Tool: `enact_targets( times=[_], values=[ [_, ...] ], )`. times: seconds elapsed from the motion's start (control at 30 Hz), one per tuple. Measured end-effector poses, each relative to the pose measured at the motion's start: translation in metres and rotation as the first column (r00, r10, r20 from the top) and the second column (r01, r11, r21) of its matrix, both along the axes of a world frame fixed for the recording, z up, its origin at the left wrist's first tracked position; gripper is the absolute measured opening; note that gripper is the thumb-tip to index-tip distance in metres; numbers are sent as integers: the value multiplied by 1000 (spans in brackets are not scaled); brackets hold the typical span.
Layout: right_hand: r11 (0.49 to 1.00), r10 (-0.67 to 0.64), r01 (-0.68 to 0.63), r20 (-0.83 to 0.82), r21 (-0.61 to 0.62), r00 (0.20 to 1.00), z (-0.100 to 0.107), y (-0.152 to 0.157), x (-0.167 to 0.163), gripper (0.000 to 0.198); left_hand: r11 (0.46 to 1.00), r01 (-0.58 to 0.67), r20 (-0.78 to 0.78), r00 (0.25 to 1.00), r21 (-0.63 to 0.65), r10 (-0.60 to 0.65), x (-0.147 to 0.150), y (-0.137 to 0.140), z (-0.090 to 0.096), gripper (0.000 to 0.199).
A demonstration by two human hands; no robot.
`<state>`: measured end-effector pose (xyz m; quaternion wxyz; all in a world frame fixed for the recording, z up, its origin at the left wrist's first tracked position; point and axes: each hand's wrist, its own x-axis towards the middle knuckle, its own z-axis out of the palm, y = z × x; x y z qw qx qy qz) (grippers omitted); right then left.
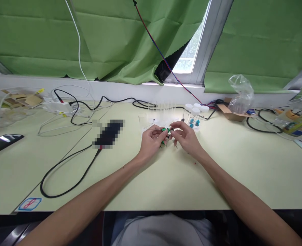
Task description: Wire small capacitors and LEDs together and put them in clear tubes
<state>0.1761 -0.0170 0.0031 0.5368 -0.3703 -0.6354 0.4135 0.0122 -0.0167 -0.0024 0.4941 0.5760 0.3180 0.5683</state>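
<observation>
small green piece (164, 129) is pinched by left hand (151, 141), left of the capped vials (195, 112); its dark end is met by right hand (189, 139), pinch there cannot be told. fine two-handed adjusting seems underway; steady fingertips seem called for next.

A label (29, 204) with a blue outline sits at the front edge of the table (151, 191), left part; it bears one red looped character, apparently a tilted 8, reading uncertain. Any print on the yellow package (301, 124) at the table's right side is too small to read.
</observation>
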Motion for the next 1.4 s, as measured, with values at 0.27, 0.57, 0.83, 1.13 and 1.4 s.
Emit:
enact_targets(
  times=[0.27, 0.57, 0.83, 1.13, 1.4],
  values=[
    [997, -43, 42, -8, -57, 999, -3, 3, -1, 39, 999, 16, 22, 1000, -28, -15, 1, 1, -3, 27],
    [1000, 2, -2, 16, 5, 1000, 2, -1, 1, 39, 999, -28, 38, 999, -28, 29, -1, 3, 6, 30],
    [1000, -2, 2, 0, -9, 1000, 1, -1, 0, 37, 1000, 17, 50, 999, -19, -16, 0, 2, 3, 26],
    [999, -19, 19, -11, -35, 1000, 1, 0, -1, 39, 999, 30, 17, 999, -32, -30, -1, 2, 1, 27],
    [1000, -6, 5, 10, 23, 1000, 0, 0, -1, 38, 999, 1, 5, 1000, -47, -1, -1, -1, 8, 28]
  ],
)
